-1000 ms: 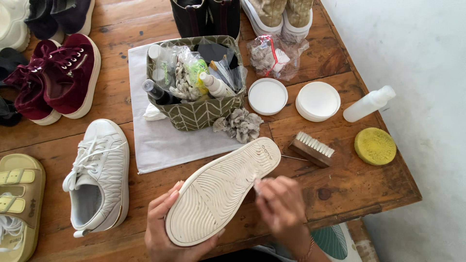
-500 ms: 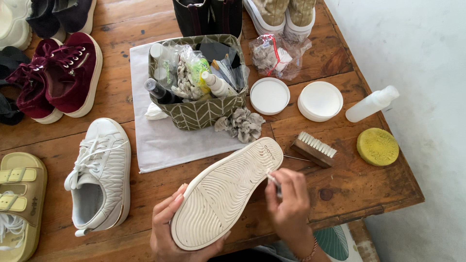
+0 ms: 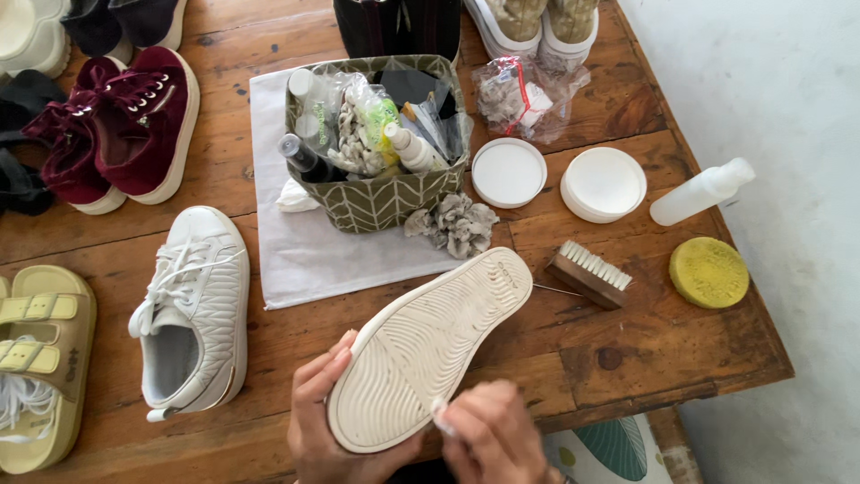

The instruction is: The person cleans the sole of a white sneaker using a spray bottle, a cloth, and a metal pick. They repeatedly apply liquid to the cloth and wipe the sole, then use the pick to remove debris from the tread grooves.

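Sneaker [image 3: 428,350], sole up at the table's near edge [image 3: 627,405], left hand [image 3: 333,421] grip grasping it, right hand [image 3: 491,432] pinching its rim.

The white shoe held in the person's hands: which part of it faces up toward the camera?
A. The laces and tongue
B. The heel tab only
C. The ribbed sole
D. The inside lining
C. The white shoe is turned over so its ribbed sole faces up, with the left hand gripping its heel end and the right hand at its edge; no laces show on it.
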